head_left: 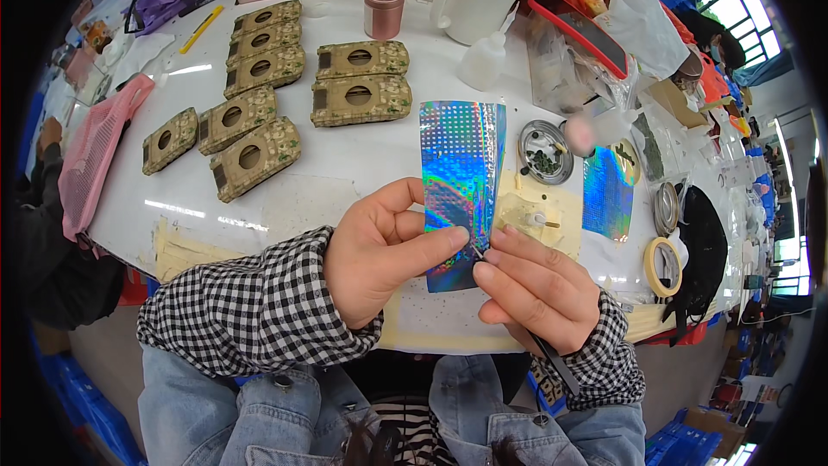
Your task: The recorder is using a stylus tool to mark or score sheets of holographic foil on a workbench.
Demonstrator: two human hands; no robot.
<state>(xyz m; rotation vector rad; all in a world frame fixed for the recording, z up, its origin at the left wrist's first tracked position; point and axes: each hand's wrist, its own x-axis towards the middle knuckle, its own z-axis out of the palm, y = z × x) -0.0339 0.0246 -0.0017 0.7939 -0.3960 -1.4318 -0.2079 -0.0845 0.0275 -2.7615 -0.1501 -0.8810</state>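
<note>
My left hand (366, 259) pinches a shiny blue holographic sticker sheet (453, 164) between thumb and fingers, upright over the table's near edge. The sheet carries rows of small pale squares, and a folded or second layer shows along its right side. In my right hand (548, 293) is a pair of dark tweezers (556, 364), its back end sticking out below the palm. The tweezer tips touch the sheet's lower right edge beside my left thumb. Whether a sticker is between the tips is too small to tell. Several camouflage model vehicle hulls (274, 151) with round holes stand left of the sheet.
Right of my hands are a round metal dish (545, 179) with small dark green bits, another holographic sheet (607, 198) and a tape roll (649, 267). Behind stand a white mug (470, 13), pink canister (384, 13) and white squeeze bottle (483, 63). A pink mesh basket (99, 151) stands left.
</note>
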